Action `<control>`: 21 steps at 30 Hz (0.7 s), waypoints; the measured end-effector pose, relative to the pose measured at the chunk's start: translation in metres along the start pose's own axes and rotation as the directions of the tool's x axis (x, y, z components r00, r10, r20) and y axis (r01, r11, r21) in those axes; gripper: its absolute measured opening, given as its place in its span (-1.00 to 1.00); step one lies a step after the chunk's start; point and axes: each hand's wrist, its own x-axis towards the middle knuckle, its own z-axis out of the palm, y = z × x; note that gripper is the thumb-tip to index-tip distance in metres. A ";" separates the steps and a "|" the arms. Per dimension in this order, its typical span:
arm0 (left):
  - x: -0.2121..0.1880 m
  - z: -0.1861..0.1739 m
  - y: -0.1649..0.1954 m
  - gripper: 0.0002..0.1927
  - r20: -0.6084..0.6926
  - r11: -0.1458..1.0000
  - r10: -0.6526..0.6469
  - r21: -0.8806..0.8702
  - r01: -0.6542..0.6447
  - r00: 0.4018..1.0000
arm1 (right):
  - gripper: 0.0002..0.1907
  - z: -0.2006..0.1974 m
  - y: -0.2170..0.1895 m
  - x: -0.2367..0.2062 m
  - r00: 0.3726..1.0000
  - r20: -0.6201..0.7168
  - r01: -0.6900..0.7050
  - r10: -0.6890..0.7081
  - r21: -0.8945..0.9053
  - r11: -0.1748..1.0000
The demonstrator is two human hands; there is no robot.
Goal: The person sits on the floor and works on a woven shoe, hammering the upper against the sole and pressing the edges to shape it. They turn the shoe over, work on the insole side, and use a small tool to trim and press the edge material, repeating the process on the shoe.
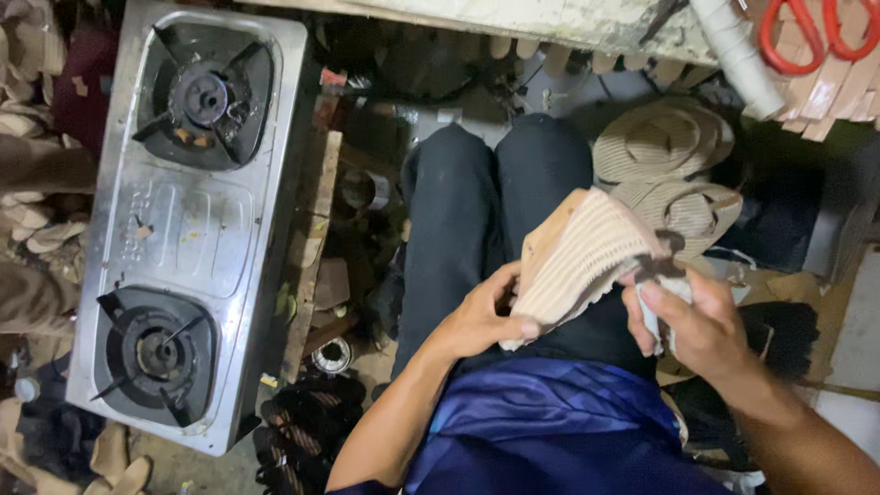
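Over the lap, left hand [481, 321] fingers clamp the ribbed beige shoe sole [587, 261] at its lower edge; right hand [697, 325] fingers pinch its right end, gripping a white cloth [653, 316].

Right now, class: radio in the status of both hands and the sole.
Left hand grips ribbed beige sole. Right hand holds pale cloth against it. Nothing in the way.

red scissors [819, 35] cut by top edge

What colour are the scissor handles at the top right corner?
Red. The scissor handles lie on pale wooden pieces, seen clearly in the head view.
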 end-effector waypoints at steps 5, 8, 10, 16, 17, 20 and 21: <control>0.004 0.001 0.005 0.21 0.173 0.974 0.132 -0.208 -0.095 0.976 | -0.65 -0.008 0.009 -0.003 1.000 0.000 0.030 -0.030 0.108 0.994; 0.001 0.003 0.012 0.19 0.096 0.960 0.178 -0.235 -0.151 0.979 | -0.64 -0.007 0.012 0.009 0.997 -0.077 0.017 -0.007 0.131 0.991; -0.003 0.001 0.018 0.18 0.034 0.944 0.212 -0.264 -0.196 0.977 | -0.61 -0.003 0.015 0.017 0.998 -0.066 0.029 -0.025 0.070 0.997; -0.032 -0.034 0.042 0.26 -0.210 0.927 0.228 -0.252 -0.278 0.951 | -0.53 0.026 0.036 0.026 0.988 0.100 -0.112 0.122 -0.092 0.989; -0.039 -0.048 0.049 0.26 -0.272 0.929 0.252 -0.201 -0.311 0.929 | -0.54 0.033 0.043 0.027 0.980 0.126 -0.138 0.152 -0.113 0.984; -0.053 -0.094 0.073 0.24 -0.468 0.910 0.401 0.106 -0.400 0.787 | -0.59 0.048 0.062 0.031 0.967 0.152 -0.139 0.203 -0.349 0.927; -0.057 -0.111 0.083 0.23 -0.527 0.906 0.419 0.193 -0.377 0.739 | -0.61 0.050 0.067 0.033 0.967 0.148 -0.122 0.209 -0.450 0.885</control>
